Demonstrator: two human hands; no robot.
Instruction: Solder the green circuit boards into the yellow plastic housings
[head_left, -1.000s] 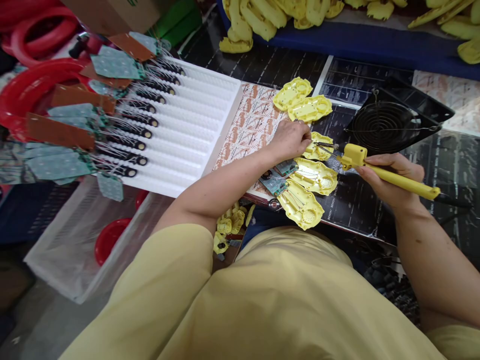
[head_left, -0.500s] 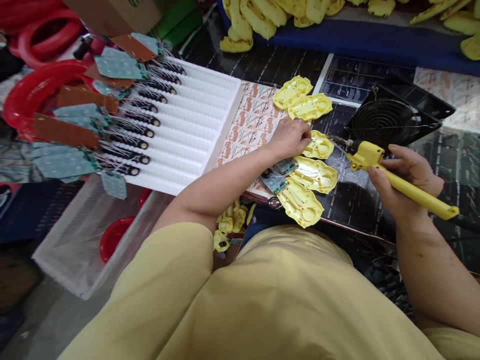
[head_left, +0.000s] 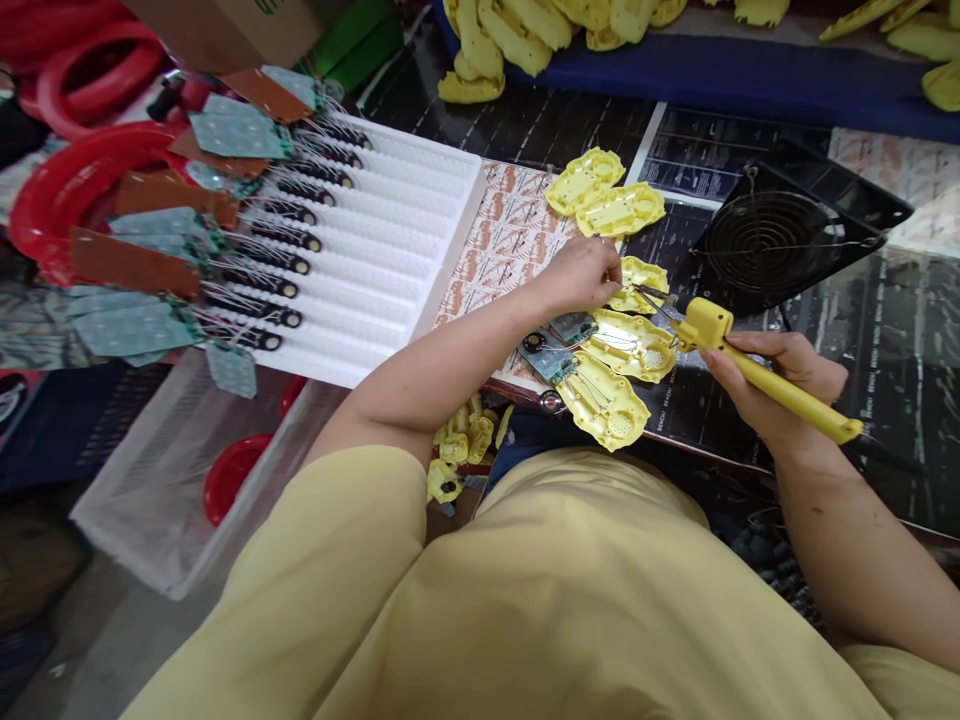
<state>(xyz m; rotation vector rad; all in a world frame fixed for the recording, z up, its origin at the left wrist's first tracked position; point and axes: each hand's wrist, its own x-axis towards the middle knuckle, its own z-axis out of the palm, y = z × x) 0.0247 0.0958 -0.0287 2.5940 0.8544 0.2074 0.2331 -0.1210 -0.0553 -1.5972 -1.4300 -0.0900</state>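
Observation:
My right hand (head_left: 776, 385) is wrapped round a yellow soldering iron (head_left: 757, 370); its metal tip points left onto a small yellow plastic shell (head_left: 643, 277). My left hand (head_left: 581, 275) is closed in a pinch at that shell's left edge; what the fingers hold is too small to make out. Just below lie two bigger yellow shells (head_left: 626, 345) (head_left: 604, 400) with thin wires running to small green circuit boards (head_left: 551, 355). Two more yellow shells (head_left: 604, 195) rest farther back.
A white ribbed tray (head_left: 397, 250) at the left holds several wired circuit boards and black parts (head_left: 262, 262). A black fan (head_left: 780, 240) stands at the right. Red plastic rings (head_left: 67, 180) lie far left, a clear bin (head_left: 157, 480) below, yellow parts (head_left: 525, 40) piled at the back.
My right hand drew the soldering iron away to the right, then brought its tip back onto the small shell. My left hand stayed pinched at the shell.

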